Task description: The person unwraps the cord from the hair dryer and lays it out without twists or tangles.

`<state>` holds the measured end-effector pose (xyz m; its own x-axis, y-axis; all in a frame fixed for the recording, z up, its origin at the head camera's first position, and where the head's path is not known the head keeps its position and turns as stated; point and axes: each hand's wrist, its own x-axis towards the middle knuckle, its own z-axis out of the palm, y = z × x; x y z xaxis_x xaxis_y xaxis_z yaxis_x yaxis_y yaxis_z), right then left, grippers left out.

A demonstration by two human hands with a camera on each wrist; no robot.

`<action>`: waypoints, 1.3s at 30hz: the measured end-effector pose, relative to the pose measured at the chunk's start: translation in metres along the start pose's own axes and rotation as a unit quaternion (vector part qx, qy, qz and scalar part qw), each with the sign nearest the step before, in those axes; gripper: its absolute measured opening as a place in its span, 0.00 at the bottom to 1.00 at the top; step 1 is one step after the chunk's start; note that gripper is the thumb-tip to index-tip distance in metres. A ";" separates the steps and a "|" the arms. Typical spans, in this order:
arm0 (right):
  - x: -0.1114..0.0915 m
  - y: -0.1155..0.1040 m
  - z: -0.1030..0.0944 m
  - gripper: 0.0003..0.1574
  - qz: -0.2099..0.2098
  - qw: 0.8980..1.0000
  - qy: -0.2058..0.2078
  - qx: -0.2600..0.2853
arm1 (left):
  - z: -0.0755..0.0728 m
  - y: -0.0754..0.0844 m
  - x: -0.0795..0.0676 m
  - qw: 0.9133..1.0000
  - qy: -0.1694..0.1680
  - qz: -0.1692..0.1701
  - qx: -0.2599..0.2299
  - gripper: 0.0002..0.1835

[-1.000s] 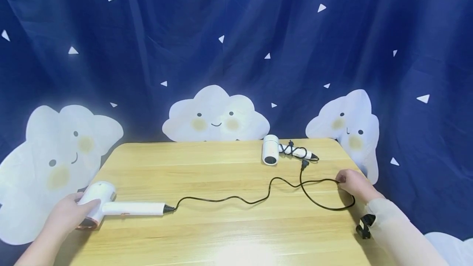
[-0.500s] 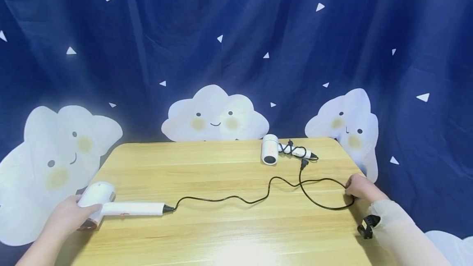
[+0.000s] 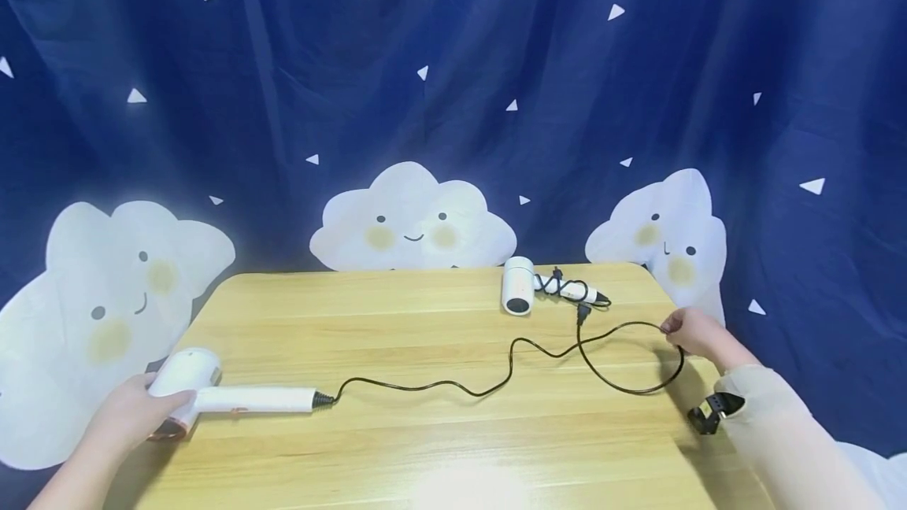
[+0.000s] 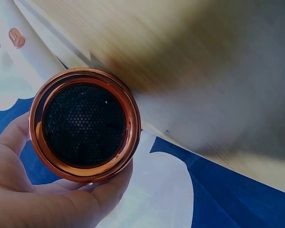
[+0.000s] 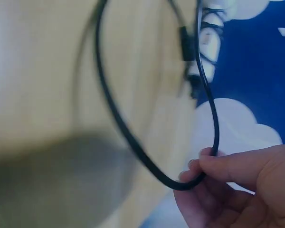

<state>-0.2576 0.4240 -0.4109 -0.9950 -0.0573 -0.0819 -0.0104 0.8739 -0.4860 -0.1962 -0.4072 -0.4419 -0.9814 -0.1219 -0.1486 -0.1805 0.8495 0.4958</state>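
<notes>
At the table's left side, my left hand grips the head of a white hair dryer, thumb on one side and fingers round the other. In the left wrist view the dryer's copper-coloured ring surrounds a dark mesh. From the handle's end a black power cord winds across the table to the right. There my right hand pinches the cord between thumb and fingers, as the right wrist view shows with the cord loop hanging from the fingertips. The cord's plug lies near the back.
A second white hair dryer lies at the back right of the wooden table, its own black cord wound round the handle. Beyond the table edge hangs a blue curtain with printed clouds.
My right hand has moved first right, then up and away from me, carrying the pinched cord; the loop now stands partly raised. My left hand and its hair dryer have barely moved.
</notes>
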 end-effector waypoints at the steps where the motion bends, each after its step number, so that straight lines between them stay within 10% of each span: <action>1: 0.000 -0.003 -0.005 0.04 -0.007 1.000 0.006 -0.004 | 0.000 0.001 0.000 1.000 -0.001 -0.001 -0.001 0.48; 10: 0.003 -0.040 -0.044 0.05 -0.065 0.994 0.072 -0.047 | -0.001 0.001 0.001 1.000 0.006 0.009 -0.003 0.46; 18: 0.003 -0.058 -0.060 0.06 -0.162 0.966 0.182 -0.090 | -0.002 0.002 0.001 1.000 0.004 0.011 0.002 0.46; 35: 0.001 -0.090 -0.083 0.21 -0.355 0.840 0.409 -0.040 | -0.003 0.002 -0.001 1.000 -0.007 0.003 0.001 0.48; 39: -0.002 -0.105 -0.091 0.17 -0.356 0.825 0.438 -0.019 | -0.002 0.001 -0.002 1.000 -0.007 0.004 0.005 0.48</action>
<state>-0.2641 0.3764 -0.2802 -0.4253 -0.2067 0.8811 -0.6109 0.7839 -0.1110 -0.1944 -0.4075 -0.4391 -0.9819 -0.1074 -0.1561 -0.1712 0.8557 0.4883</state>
